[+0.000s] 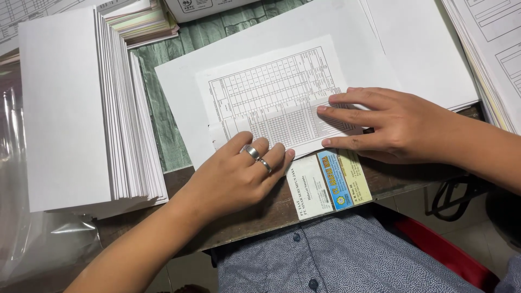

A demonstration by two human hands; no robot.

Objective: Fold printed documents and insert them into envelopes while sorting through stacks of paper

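While my left hand [239, 173] lies flat and open, fingers spread, on the near edge of the white printed form sheet with its grid of table lines [274, 95], my right hand [391, 127] presses its open fingertips on the folded-up near flap of that same sheet; neither hand grips anything. The sheet lies in the middle of the dark wooden desk [260, 214], on a larger plain white sheet [331, 27]. To crease it well, I judge I should keep the left palm anchoring the paper and run the right fingers evenly along the fold so the edges stay square. At far left stands a tall stack of blank white folded sheets [65, 108], fanned at its right side. Near me, overhanging the desk edge, lies a small white envelope with a blue and yellow label strip [331, 182].
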